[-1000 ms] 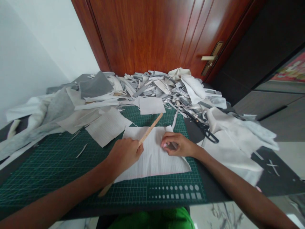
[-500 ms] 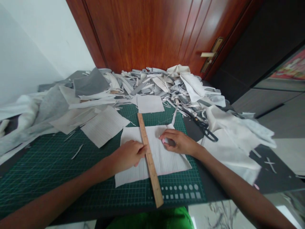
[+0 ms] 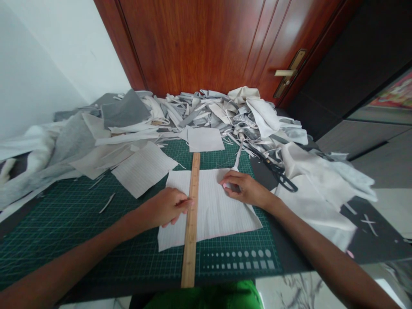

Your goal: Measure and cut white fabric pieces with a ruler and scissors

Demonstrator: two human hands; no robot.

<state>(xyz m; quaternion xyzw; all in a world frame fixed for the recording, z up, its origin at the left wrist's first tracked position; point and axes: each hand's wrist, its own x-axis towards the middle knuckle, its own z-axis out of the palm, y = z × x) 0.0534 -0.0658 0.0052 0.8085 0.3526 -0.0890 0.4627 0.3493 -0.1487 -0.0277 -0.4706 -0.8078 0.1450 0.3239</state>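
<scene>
A wooden ruler (image 3: 189,244) lies nearly upright in the view across a piece of white ribbed fabric (image 3: 222,214), its near end reaching the table edge. My left hand (image 3: 172,207) is closed, thumb and fingertips pinching the ruler's left edge around its middle. Over the upper right part of the fabric, my right hand (image 3: 243,187) holds a small pink piece of tailor's chalk (image 3: 224,185) between thumb and fingers. A white rod-like item (image 3: 238,155) stands out just beyond this hand.
Under the fabric is a green cutting mat (image 3: 128,240). A striped fabric square (image 3: 144,168) lies left, a white square (image 3: 206,140) behind. Black scissors (image 3: 273,168) rest at right beside cream fabric (image 3: 309,193). Scraps (image 3: 193,109) pile against the wooden door (image 3: 193,47).
The ruler has turned: its near end swung left and its far end shifted slightly right, with my left hand on it. My right hand keeps its hold on the pink chalk.
</scene>
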